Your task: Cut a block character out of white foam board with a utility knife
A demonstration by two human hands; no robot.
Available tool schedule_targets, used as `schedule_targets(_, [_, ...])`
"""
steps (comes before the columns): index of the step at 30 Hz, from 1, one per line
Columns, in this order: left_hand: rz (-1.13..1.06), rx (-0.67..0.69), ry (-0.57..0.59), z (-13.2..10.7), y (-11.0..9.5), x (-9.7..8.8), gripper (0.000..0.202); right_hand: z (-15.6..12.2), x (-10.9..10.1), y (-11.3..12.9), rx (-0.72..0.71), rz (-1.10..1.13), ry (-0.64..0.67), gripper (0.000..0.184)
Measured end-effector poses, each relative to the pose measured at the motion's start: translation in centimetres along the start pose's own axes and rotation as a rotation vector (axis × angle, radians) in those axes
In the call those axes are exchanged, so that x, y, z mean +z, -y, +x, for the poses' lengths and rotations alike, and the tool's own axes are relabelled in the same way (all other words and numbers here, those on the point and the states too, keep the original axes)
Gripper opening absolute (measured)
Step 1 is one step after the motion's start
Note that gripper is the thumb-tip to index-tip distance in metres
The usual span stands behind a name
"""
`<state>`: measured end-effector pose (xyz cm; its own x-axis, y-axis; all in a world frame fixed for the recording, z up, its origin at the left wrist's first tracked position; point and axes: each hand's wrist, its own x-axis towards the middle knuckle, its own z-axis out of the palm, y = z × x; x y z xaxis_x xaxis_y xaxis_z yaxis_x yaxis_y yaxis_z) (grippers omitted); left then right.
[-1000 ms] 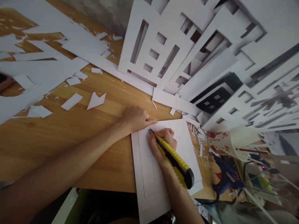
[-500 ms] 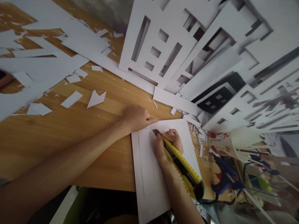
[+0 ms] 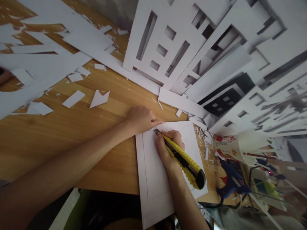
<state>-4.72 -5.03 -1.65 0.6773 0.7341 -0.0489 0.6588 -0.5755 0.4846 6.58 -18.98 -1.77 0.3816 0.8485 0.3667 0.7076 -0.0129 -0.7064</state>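
Note:
A white sheet of card [image 3: 153, 179] with pencil lines lies at the near edge of the wooden table [image 3: 72, 137]. My left hand [image 3: 141, 118] presses its fingertips on the sheet's top left corner, fingers curled. My right hand [image 3: 169, 150] grips a yellow and black utility knife [image 3: 183, 158], its blade tip touching the sheet near the top, just beside my left fingertips.
White cut-out building facades [image 3: 196, 54] are stacked at the back right. Paper scraps [image 3: 74, 98] and large offcuts [image 3: 40, 68] cover the left of the table. A paper cup [image 3: 236, 147], a blue glue gun [image 3: 230, 182] and cables sit at the right.
The knife tip drew down the sheet a little, then returned up to the top near my left fingers. My left hand has stayed in place.

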Motion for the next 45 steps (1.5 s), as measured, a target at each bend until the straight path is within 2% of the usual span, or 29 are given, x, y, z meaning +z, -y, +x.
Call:
schedule_targets(12, [-0.021, 0.022, -0.019, -0.1, 0.1, -0.21, 0.06, 0.03, 0.34, -0.66, -0.142, -0.043, 0.007, 0.011])
schedule_targets(23, [-0.076, 0.005, -0.013, -0.05, 0.12, -0.28, 0.057, 0.3, 0.29, -0.27, -0.064, -0.002, 0.107, 0.012])
schedule_targets(30, [-0.102, 0.04, -0.06, 0.02, 0.36, -0.01, 0.056, 0.47, 0.08, -0.71, 0.001, 0.101, 0.123, 0.013])
schedule_targets(39, [-0.079, 0.046, -0.045, -0.05, 0.31, -0.14, 0.056, 0.59, 0.08, -0.72, -0.016, 0.125, 0.13, 0.015])
schedule_targets(43, [-0.055, 0.021, -0.012, -0.03, 0.22, -0.26, 0.056, 0.45, 0.26, -0.72, -0.079, 0.137, 0.104, 0.016])
schedule_targets(45, [-0.051, 0.018, -0.014, -0.02, 0.24, -0.27, 0.058, 0.1, 0.24, -0.78, -0.151, 0.173, 0.004, 0.018])
